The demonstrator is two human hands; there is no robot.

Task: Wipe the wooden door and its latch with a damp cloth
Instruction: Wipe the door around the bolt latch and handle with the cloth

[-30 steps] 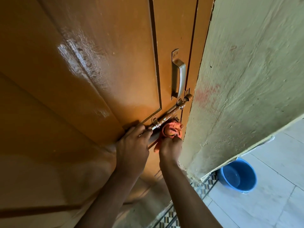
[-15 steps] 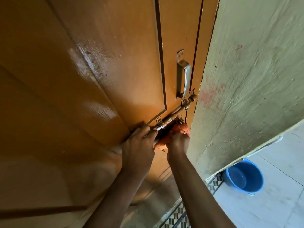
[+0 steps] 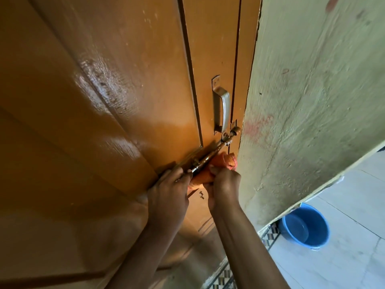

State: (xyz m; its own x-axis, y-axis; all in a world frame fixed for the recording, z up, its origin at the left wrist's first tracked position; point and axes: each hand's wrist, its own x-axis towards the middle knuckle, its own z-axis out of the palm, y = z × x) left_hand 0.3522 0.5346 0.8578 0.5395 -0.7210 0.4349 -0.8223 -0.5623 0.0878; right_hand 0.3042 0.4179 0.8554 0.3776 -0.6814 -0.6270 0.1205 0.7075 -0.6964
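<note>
The orange-brown wooden door fills the left of the view, glossy and wet in streaks. Its metal sliding latch runs slantwise below a silver pull handle. My left hand grips the lower end of the latch bolt. My right hand is closed around a bunched orange-pink cloth, which it presses against the door just under the bolt, beside the door's edge.
A rough pale green wall stands right beside the door edge. A blue bucket sits on the light tiled floor at the lower right. A patterned tile strip runs along the threshold.
The cloth and my right hand have slid up and to the right along the underside of the latch, toward the door edge. My left hand stays on the bolt's end.
</note>
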